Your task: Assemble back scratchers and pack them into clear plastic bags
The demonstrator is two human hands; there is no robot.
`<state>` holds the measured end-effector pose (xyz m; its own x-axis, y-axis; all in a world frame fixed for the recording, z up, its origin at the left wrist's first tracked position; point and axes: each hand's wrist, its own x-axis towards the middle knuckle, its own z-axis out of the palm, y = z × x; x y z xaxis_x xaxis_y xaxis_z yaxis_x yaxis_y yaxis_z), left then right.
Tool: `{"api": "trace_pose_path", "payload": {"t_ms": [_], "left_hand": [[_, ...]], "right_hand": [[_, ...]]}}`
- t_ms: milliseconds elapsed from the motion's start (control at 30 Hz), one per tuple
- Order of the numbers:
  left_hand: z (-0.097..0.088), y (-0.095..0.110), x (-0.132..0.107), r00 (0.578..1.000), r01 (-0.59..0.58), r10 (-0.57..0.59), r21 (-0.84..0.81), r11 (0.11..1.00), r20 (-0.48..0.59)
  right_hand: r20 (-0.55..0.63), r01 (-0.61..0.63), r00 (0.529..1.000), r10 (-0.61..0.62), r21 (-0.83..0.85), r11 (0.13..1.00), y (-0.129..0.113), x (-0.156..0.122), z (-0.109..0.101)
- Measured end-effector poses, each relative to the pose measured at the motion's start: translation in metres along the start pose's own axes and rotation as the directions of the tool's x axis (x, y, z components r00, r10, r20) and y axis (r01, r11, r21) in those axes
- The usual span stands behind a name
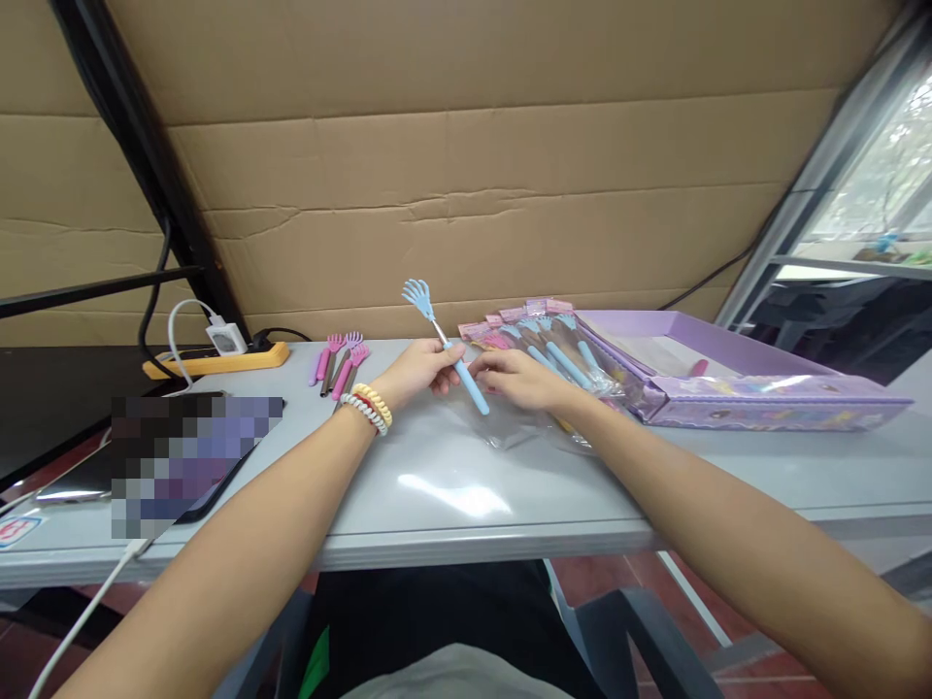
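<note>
My left hand (429, 369) grips a light-blue back scratcher (470, 383) by its handle, its claw end tilted up and to the left. Close beside it, my right hand (520, 377) has its fingers curled at a clear plastic bag (502, 427), which spreads over the table beneath it; the fingertips are partly hidden. Just past my right hand lie several blue back scratchers (564, 359) in clear packaging with pink tops. To the left of my left hand, several pink and purple back scratchers (342, 364) rest on the table.
A purple open box (764, 403) stands at the right, with a small pink piece inside. At the left are a yellow power strip (218, 361) with a white charger, and a phone-like device (218, 466) with a blurred screen. Cardboard (466, 194) backs the grey table (582, 505).
</note>
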<state>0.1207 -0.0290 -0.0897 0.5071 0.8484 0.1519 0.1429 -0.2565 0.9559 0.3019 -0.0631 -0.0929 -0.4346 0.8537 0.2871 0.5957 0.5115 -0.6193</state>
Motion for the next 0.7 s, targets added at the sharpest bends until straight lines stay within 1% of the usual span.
{"api": "trace_pose_path", "payload": {"t_ms": [67, 133, 233, 300, 333, 400, 433, 500, 567, 600, 667, 700], "left_hand": [[0.002, 0.000, 0.000, 1.000, -0.029, 0.029, -0.002, 1.000, -0.005], [0.004, 0.001, -0.001, 0.998, -0.059, 0.059, 0.022, 0.998, -0.010], [0.007, 0.004, -0.003, 0.994, -0.112, 0.114, 0.131, 0.985, -0.005], [0.009, 0.004, -0.005, 0.985, -0.169, 0.171, 0.256, 0.952, 0.017], [0.010, 0.004, -0.006, 0.978, -0.202, 0.205, 0.335, 0.920, 0.026], [0.011, 0.004, -0.008, 0.962, -0.251, 0.268, 0.512, 0.821, 0.042], [0.011, 0.005, -0.009, 0.955, -0.267, 0.290, 0.590, 0.762, 0.057], [0.012, 0.005, -0.010, 0.946, -0.292, 0.305, 0.692, 0.660, 0.107], [0.012, 0.005, -0.011, 0.947, -0.300, 0.277, 0.752, 0.587, 0.162], [0.011, 0.004, -0.012, 0.951, -0.296, 0.251, 0.780, 0.551, 0.183], [0.009, 0.002, -0.012, 0.966, -0.255, 0.161, 0.843, 0.474, 0.201], [0.008, 0.001, -0.011, 0.975, -0.220, 0.102, 0.874, 0.433, 0.195]], "right_hand": [[0.058, -0.058, 0.997, 0.049, 0.172, 0.983, -0.002, 0.000, -0.001], [0.093, -0.058, 0.995, 0.037, 0.239, 0.969, -0.004, -0.001, -0.001], [0.064, -0.013, 0.998, 0.000, 0.203, 0.979, -0.004, -0.003, 0.000], [0.038, -0.017, 0.999, 0.011, 0.153, 0.988, -0.003, -0.003, 0.000], [0.022, -0.020, 1.000, 0.018, 0.139, 0.990, -0.003, -0.003, 0.000], [-0.003, -0.016, 1.000, 0.016, 0.144, 0.989, -0.002, -0.003, 0.000], [-0.008, -0.012, 1.000, 0.014, 0.169, 0.985, -0.002, -0.002, 0.000], [-0.028, -0.018, 0.999, 0.026, 0.254, 0.967, -0.002, -0.002, -0.001], [-0.088, -0.037, 0.994, 0.072, 0.351, 0.936, -0.004, -0.002, -0.002], [-0.137, -0.038, 0.985, 0.101, 0.400, 0.916, -0.005, -0.002, -0.004], [-0.242, -0.011, 0.959, 0.145, 0.480, 0.877, -0.007, -0.004, -0.009], [-0.276, 0.008, 0.948, 0.155, 0.512, 0.859, -0.008, -0.004, -0.011]]}}
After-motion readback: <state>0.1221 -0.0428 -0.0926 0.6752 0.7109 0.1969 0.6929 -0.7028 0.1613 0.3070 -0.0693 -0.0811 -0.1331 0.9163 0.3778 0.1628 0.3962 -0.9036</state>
